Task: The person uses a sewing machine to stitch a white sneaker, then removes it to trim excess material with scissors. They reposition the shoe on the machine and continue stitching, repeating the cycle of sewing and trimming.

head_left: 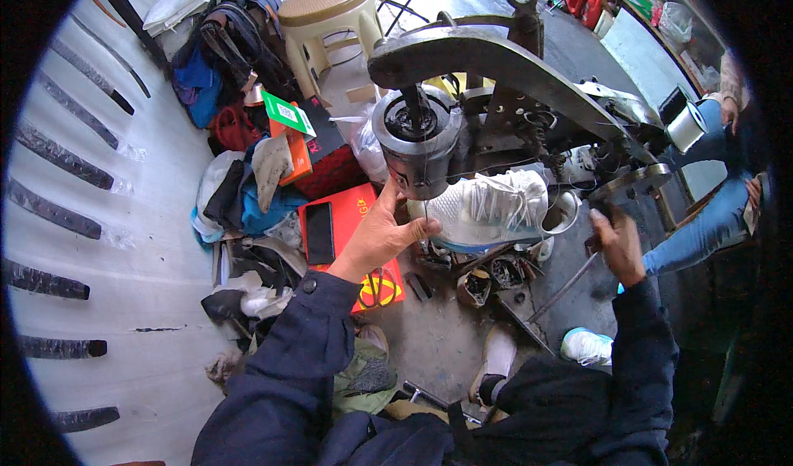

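Observation:
A white sneaker (496,206) with laces and a pale blue sole edge lies sideways under the round metal head (419,140) of a shoe-stitching machine. My left hand (382,233) is at its toe, thumb laid along the toe edge and a finger up against the machine head; the other fingers are partly hidden. A thread runs down from the head at the toe. To the right, my right hand (621,247) is curled at the rim of the machine's hand wheel (632,185), closed around what looks like its dark handle, which is mostly covered.
A phone (320,233) lies on a red box (355,206) beside my left forearm, with scissors nearby. Piled bags and cloths line the left wall. A beige stool (326,16) stands behind. Another white shoe (586,346) is on the floor; a person in jeans (702,230) sits at right.

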Motion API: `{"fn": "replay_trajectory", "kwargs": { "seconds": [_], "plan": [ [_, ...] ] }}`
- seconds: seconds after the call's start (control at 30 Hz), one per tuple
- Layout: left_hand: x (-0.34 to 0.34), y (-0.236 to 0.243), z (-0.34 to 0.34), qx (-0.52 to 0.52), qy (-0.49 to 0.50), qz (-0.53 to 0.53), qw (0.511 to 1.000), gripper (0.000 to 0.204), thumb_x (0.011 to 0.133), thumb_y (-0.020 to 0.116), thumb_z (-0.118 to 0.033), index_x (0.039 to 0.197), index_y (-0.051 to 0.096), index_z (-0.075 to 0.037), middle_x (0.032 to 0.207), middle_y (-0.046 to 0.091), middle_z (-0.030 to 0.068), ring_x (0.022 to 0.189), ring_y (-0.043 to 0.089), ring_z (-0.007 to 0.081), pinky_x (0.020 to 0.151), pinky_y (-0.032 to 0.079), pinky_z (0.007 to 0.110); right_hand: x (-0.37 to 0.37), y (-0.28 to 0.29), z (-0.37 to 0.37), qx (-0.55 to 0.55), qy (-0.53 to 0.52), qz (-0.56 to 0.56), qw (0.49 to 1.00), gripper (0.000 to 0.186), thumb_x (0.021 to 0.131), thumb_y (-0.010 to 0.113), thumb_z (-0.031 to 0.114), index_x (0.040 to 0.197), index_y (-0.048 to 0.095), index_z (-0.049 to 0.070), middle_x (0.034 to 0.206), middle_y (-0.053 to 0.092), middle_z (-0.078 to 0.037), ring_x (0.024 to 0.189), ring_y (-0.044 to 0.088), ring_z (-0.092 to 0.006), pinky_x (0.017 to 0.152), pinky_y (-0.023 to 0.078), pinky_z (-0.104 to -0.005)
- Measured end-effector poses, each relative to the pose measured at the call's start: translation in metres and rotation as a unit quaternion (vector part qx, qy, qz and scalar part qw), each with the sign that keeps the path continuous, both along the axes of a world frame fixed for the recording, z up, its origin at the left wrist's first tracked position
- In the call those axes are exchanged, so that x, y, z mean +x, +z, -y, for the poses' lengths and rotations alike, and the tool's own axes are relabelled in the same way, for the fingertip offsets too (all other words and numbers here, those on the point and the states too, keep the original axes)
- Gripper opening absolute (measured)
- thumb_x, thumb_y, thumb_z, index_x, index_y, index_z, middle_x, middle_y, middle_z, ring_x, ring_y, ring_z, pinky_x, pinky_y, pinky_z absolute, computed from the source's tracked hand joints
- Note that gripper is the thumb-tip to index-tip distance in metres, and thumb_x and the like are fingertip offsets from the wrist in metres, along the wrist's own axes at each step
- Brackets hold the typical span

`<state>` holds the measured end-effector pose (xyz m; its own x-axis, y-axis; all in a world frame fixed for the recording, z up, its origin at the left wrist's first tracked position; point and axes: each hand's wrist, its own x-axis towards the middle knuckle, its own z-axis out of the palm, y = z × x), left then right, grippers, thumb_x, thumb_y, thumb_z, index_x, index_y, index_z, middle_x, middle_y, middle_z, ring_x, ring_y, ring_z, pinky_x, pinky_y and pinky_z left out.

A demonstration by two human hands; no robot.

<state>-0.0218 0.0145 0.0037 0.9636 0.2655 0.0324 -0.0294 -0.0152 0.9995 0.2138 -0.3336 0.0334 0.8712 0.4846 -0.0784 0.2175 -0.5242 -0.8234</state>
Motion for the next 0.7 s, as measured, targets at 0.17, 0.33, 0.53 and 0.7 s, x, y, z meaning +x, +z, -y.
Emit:
{"fn": "replay_trajectory", "kwargs": {
  "seconds": [0.17, 0.33, 0.53, 0.7],
  "plan": [
    [0.002, 0.002, 0.005, -0.019, 0.008, 0.033, 0.999, 0.088, 0.089, 0.081, -0.03, 0.157, 0.028, -0.012, 0.139, 0.055, 0.0073, 0.126, 0.051, 0.0171, 0.108, 0.041, 0.034, 0.049, 0.047, 0.045, 0.014, -0.061, 0.207, 0.976, 0.018, 0.103, 0.052, 0.015, 0.111, 0.06, 0.001, 0.086, 0.061, -0.003, 0.074, 0.053, -0.0103, 0.064, 0.042, -0.0264],
    [-0.004, 0.006, 0.003, -0.021, -0.004, -0.011, 1.0, 0.082, 0.092, 0.076, -0.025, 0.157, 0.027, -0.014, 0.142, 0.052, 0.0087, 0.125, 0.052, 0.0181, 0.104, 0.044, 0.033, 0.114, -0.013, 0.097, -0.133, -0.132, 0.299, 0.936, 0.017, 0.104, 0.05, 0.013, 0.114, 0.057, 0.002, 0.094, 0.067, -0.015, 0.083, 0.062, -0.0254, 0.075, 0.048, -0.0364],
    [-0.007, 0.014, -0.007, -0.193, -0.012, -0.107, 0.975, 0.084, 0.091, 0.075, -0.033, 0.155, 0.026, -0.012, 0.142, 0.051, 0.0123, 0.126, 0.051, 0.0211, 0.103, 0.046, 0.035, 0.064, -0.086, 0.058, -0.137, -0.024, 0.073, 0.988, 0.035, 0.1, 0.062, 0.022, 0.128, 0.056, 0.002, 0.083, 0.068, -0.014, 0.069, 0.065, -0.0262, 0.062, 0.051, -0.0419],
    [0.012, 0.019, 0.019, 0.016, 0.054, 0.01, 0.998, 0.102, 0.082, 0.081, -0.052, 0.151, 0.025, -0.003, 0.144, 0.051, 0.015, 0.131, 0.049, 0.0246, 0.108, 0.042, 0.037, 0.025, -0.048, 0.02, -0.048, -0.03, -0.078, 0.995, 0.037, 0.101, 0.06, 0.024, 0.128, 0.056, 0.001, 0.072, 0.059, -0.007, 0.057, 0.055, -0.0162, 0.053, 0.046, -0.0342]
  ]
}}
